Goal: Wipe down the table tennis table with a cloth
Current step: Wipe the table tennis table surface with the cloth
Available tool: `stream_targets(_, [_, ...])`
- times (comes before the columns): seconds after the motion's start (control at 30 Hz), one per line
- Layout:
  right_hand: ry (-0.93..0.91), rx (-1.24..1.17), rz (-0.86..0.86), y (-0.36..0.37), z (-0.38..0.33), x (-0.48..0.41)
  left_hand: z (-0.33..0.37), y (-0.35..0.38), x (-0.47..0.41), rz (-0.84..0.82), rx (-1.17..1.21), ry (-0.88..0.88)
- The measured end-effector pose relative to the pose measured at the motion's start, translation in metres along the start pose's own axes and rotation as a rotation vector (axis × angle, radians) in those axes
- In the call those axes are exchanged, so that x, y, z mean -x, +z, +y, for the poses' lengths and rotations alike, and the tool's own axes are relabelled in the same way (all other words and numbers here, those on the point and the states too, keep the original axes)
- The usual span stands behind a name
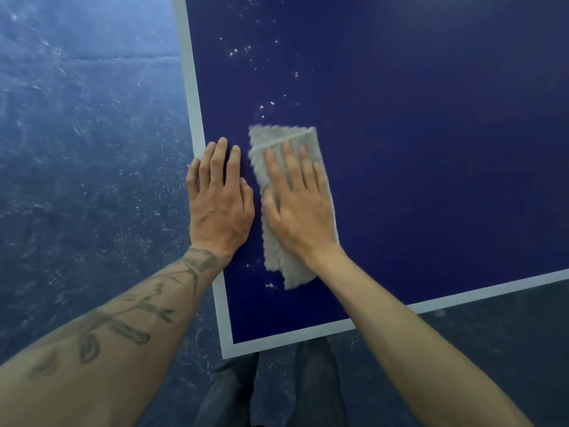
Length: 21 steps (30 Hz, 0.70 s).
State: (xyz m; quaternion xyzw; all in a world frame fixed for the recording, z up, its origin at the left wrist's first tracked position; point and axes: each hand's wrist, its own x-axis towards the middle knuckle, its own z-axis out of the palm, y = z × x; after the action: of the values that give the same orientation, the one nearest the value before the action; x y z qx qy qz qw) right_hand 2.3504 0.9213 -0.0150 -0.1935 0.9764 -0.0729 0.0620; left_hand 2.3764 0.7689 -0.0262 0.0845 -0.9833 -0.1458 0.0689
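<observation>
The dark blue table tennis table (pixel 415 149) with a white border line fills the upper right; its near left corner is in front of me. A folded grey cloth (pixel 277 140) lies flat on it near the left edge. My right hand (pixel 295 198) presses on the cloth with straight fingers. My left hand (pixel 218 198) rests flat on the bare table just left of the cloth, its fingers reaching the white line. White specks (pixel 243 52) are scattered on the surface beyond the cloth, and a few lie beside its near end.
A scuffed blue floor (pixel 86 149) lies to the left of the table and below its near edge. My legs in dark trousers (pixel 277 386) stand at the table's corner.
</observation>
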Motion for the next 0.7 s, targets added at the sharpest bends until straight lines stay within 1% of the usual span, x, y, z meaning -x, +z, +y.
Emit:
stream_targets(0.03, [-0.070, 0.011, -0.023, 0.000, 0.005, 0.012, 0.000, 0.000, 0.000, -0.003, 0.001, 0.000])
stream_targets(0.07, [-0.102, 0.013, -0.038, -0.001, 0.017, 0.020, 0.000, -0.001, 0.000, -0.006, 0.005, -0.003])
stream_targets(0.1, [-0.090, 0.009, -0.038, -0.004, 0.031, 0.022, 0.000, -0.001, 0.000, -0.007, 0.009, -0.007])
stream_targets(0.13, [-0.038, 0.009, -0.032, -0.006, 0.045, 0.018, 0.000, -0.001, 0.000, -0.008, 0.011, -0.012])
stream_targets(0.23, [0.199, -0.019, -0.013, -0.016, 0.070, -0.024, 0.001, -0.001, -0.001, -0.013, 0.003, -0.018])
stream_targets(0.3, [0.303, -0.030, 0.025, -0.019, 0.063, -0.061, 0.000, -0.001, -0.001, -0.014, -0.004, -0.021])
stream_targets(0.33, [0.314, -0.020, 0.039, -0.018, 0.054, -0.077, 0.000, -0.001, -0.001, -0.014, -0.005, -0.025])
stream_targets(0.4, [0.237, -0.038, 0.039, -0.016, 0.031, -0.093, 0.001, -0.002, -0.002, -0.016, -0.021, -0.027])
stream_targets(0.47, [0.049, -0.032, 0.002, -0.014, 0.017, -0.081, 0.003, -0.003, -0.002, -0.021, -0.043, -0.016])
stream_targets(0.53, [-0.109, -0.003, -0.027, -0.015, 0.029, -0.059, 0.005, -0.005, -0.006, -0.022, -0.045, -0.020])
stream_targets(0.57, [-0.131, 0.001, -0.033, -0.016, 0.044, -0.052, 0.006, -0.006, -0.009, -0.020, -0.042, -0.036])
stream_targets(0.6, [-0.104, -0.005, -0.039, -0.019, 0.061, -0.052, 0.006, -0.008, -0.014, -0.015, -0.039, -0.059])
stream_targets(0.7, [0.123, -0.028, -0.047, -0.029, 0.096, -0.083, 0.005, -0.010, -0.041, 0.005, -0.046, -0.103])
